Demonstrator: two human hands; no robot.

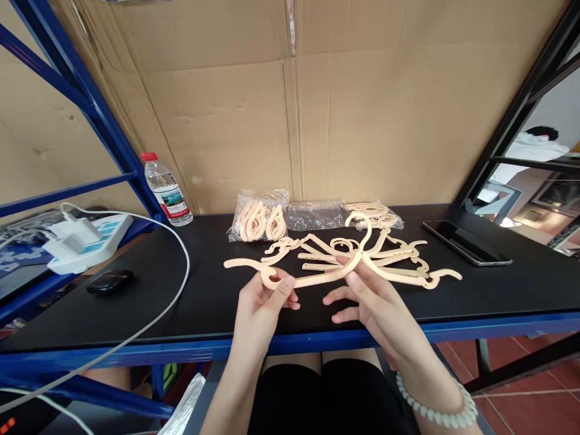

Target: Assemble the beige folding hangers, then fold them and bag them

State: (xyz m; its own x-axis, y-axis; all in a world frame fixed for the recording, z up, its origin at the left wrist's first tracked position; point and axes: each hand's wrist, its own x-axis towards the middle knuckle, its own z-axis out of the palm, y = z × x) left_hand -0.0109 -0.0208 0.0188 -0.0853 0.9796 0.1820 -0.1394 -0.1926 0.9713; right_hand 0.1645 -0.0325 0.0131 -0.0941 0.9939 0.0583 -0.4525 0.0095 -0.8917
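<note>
A cream plastic hanger (317, 277) with a curved hook is held above the black tabletop (181, 290). My left hand (265, 302) pinches its left arm near the notched end. My right hand (369, 299) grips the hanger at its middle, below the hook, with the lower fingers spread out. Right behind it lies a loose pile of similar hanger pieces (399, 257) on the table. Further back stand a clear bag of hooks (259, 220), an empty-looking clear bag (316, 214) and another bag with parts (378, 212).
A water bottle (167, 190) stands at the back left. A white power strip with chargers (86, 238) and a white cable (181, 266) lie left, beside a small black object (110, 281). A dark phone (466, 243) lies right. Cardboard (317, 103) walls the back.
</note>
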